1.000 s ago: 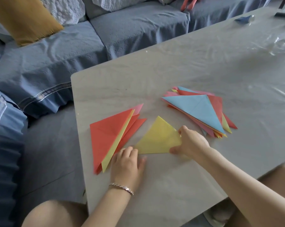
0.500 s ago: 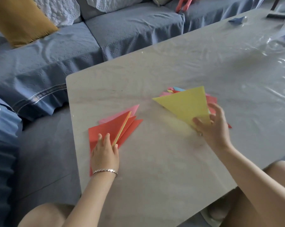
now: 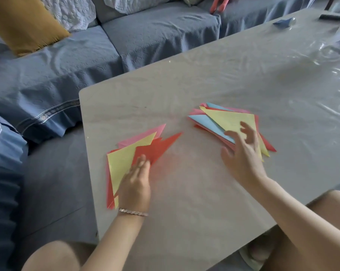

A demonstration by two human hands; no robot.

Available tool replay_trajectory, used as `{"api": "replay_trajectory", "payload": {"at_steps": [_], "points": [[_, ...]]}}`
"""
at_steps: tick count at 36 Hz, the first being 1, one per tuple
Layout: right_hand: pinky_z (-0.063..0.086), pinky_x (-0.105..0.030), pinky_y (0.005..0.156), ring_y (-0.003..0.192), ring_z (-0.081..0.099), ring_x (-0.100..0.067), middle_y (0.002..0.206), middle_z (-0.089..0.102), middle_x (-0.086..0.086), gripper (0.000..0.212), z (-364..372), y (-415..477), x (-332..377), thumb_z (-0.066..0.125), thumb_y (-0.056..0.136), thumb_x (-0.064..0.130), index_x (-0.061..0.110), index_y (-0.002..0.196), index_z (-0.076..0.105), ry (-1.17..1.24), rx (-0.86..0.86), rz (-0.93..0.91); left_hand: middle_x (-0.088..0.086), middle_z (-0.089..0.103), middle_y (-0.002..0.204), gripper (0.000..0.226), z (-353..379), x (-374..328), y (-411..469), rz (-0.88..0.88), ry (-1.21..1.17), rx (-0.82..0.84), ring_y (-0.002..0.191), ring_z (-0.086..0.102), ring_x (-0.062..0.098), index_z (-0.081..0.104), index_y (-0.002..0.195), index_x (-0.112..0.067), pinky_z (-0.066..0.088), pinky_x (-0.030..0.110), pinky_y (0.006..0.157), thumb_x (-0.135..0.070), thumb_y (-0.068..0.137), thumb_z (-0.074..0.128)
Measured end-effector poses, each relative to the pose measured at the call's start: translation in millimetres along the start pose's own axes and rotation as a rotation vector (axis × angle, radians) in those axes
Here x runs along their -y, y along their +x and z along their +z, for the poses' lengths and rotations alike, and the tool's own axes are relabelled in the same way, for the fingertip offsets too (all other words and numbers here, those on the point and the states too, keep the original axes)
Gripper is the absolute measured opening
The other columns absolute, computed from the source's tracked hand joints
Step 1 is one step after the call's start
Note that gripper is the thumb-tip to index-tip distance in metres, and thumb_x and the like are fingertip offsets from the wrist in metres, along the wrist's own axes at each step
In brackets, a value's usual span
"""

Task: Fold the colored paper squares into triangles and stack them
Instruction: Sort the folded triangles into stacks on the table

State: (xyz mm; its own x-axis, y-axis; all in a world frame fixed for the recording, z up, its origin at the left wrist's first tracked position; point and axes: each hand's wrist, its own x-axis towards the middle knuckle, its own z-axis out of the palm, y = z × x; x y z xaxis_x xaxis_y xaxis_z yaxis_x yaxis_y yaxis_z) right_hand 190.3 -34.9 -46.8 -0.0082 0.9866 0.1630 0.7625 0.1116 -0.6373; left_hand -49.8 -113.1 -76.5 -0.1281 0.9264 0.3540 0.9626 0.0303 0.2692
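Pressing red sheet (image 3: 159,146), left hand (image 3: 135,184) flat, grip apart; right hand (image 3: 243,159) splayed, grip apart, empty, over yellow triangle (image 3: 229,120).

Yellow triangle (image 3: 230,119) now atop stack (image 3: 202,121), R hand (image 3: 242,160) off

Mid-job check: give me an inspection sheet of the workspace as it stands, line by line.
Surface: grey table under clear film, glare at far right.
Job's things: stack of folded triangles, yellow on top; pile of loose sheets at the table's left edge, with a red sheet fanned out from it.
Clutter: small blue object and dark object at the far end.
Grippers: left hand flat on the red sheet; right hand open over the stack, holding nothing, contact unclear.
Cables: nothing seen.
Surroundings: blue sofa, mustard cushion.
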Motion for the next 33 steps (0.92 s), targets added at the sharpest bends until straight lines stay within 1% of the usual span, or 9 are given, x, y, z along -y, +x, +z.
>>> {"api": "replay_trajectory", "payload": {"at_steps": [5, 8, 11, 13, 16, 19, 21, 28, 33], "points": [[0.032, -0.035, 0.105, 0.129, 0.036, -0.029, 0.139, 0.040, -0.017, 0.037, 11, -25, 15, 0.053, 0.077, 0.006, 0.005, 0.113, 0.062, 0.015, -0.053, -0.372, 0.015, 0.066, 0.111, 0.046, 14, -32, -2, 0.328, 0.002, 0.081, 0.099, 0.066, 0.026, 0.066, 0.105, -0.001, 0.052, 0.038, 0.083, 0.001, 0.075, 0.032], [0.032, -0.045, 0.106, 0.131, 0.036, -0.029, 0.137, 0.047, -0.016, 0.041, 22, -37, 15, 0.046, 0.080, 0.015, 0.004, 0.116, 0.062, -0.133, 0.079, -0.518, 0.010, 0.066, 0.114, 0.041, 23, -40, -2, 0.461, 0.015, 0.125, 0.105, 0.063, 0.023, 0.054, 0.113, -0.007, 0.039, 0.035, 0.095, -0.004, 0.076, 0.035], [0.034, -0.044, 0.105, 0.130, 0.042, -0.027, 0.135, 0.051, -0.010, 0.047, 36, -45, 4, 0.038, 0.087, 0.031, 0.008, 0.121, 0.060, -0.289, 0.266, -0.583, 0.000, 0.071, 0.100, 0.036, 31, -45, 1, 0.522, 0.056, 0.193, 0.100, 0.066, 0.020, 0.067, 0.099, -0.014, 0.036, 0.034, 0.092, -0.013, 0.079, 0.037], [0.030, -0.033, 0.107, 0.126, 0.047, -0.022, 0.133, 0.054, -0.006, 0.054, 41, -52, -2, 0.025, 0.095, 0.042, 0.010, 0.125, 0.057, -0.412, 0.346, -0.605, -0.007, 0.072, 0.094, 0.039, 31, -47, 0, 0.522, 0.089, 0.282, 0.100, 0.065, 0.015, 0.074, 0.086, -0.019, 0.044, 0.033, 0.092, -0.016, 0.078, 0.036], [0.026, -0.030, 0.109, 0.125, 0.048, -0.019, 0.136, 0.050, -0.008, 0.069, 46, -64, -3, 0.003, 0.097, 0.047, 0.007, 0.133, 0.048, -0.507, 0.430, -0.544, -0.007, 0.070, 0.105, 0.045, 33, -44, -11, 0.461, 0.076, 0.338, 0.108, 0.061, 0.013, 0.073, 0.095, -0.018, 0.053, 0.034, 0.085, -0.014, 0.074, 0.033], [0.014, -0.029, 0.110, 0.129, 0.041, -0.022, 0.139, 0.045, -0.012, 0.070, 51, -71, -3, 0.006, 0.096, 0.050, 0.001, 0.135, 0.036, -0.534, 0.439, -0.510, -0.003, 0.063, 0.121, 0.051, 33, -44, -21, 0.386, 0.066, 0.376, 0.117, 0.055, 0.016, 0.064, 0.115, -0.014, 0.038, 0.037, 0.099, -0.018, 0.075, 0.033], [0.013, -0.030, 0.108, 0.129, 0.041, -0.024, 0.138, 0.046, -0.014, 0.075, 52, -71, -3, 0.008, 0.096, 0.054, -0.001, 0.134, 0.041, -0.557, 0.421, -0.512, 0.000, 0.057, 0.129, 0.052, 33, -44, -24, 0.345, 0.090, 0.424, 0.121, 0.052, 0.017, 0.057, 0.123, -0.011, 0.029, 0.036, 0.098, -0.023, 0.078, 0.034], [0.015, -0.032, 0.106, 0.130, 0.040, -0.024, 0.139, 0.045, -0.015, 0.081, 48, -69, -5, 0.014, 0.091, 0.064, 0.002, 0.132, 0.047, -0.606, 0.442, -0.544, 0.005, 0.047, 0.139, 0.055, 30, -38, -28, 0.234, 0.168, 0.531, 0.127, 0.045, 0.020, 0.035, 0.134, -0.010, 0.025, 0.039, 0.099, -0.045, 0.096, 0.014], [0.013, -0.031, 0.106, 0.129, 0.041, -0.023, 0.139, 0.044, -0.013, 0.084, 41, -70, -12, 0.022, 0.087, 0.070, 0.003, 0.132, 0.047, -0.637, 0.424, -0.559, 0.006, 0.040, 0.144, 0.060, 27, -35, -33, 0.270, 0.198, 0.554, 0.133, 0.033, 0.026, 0.026, 0.144, -0.027, 0.018, 0.044, 0.103, -0.055, 0.095, 0.007]]}}
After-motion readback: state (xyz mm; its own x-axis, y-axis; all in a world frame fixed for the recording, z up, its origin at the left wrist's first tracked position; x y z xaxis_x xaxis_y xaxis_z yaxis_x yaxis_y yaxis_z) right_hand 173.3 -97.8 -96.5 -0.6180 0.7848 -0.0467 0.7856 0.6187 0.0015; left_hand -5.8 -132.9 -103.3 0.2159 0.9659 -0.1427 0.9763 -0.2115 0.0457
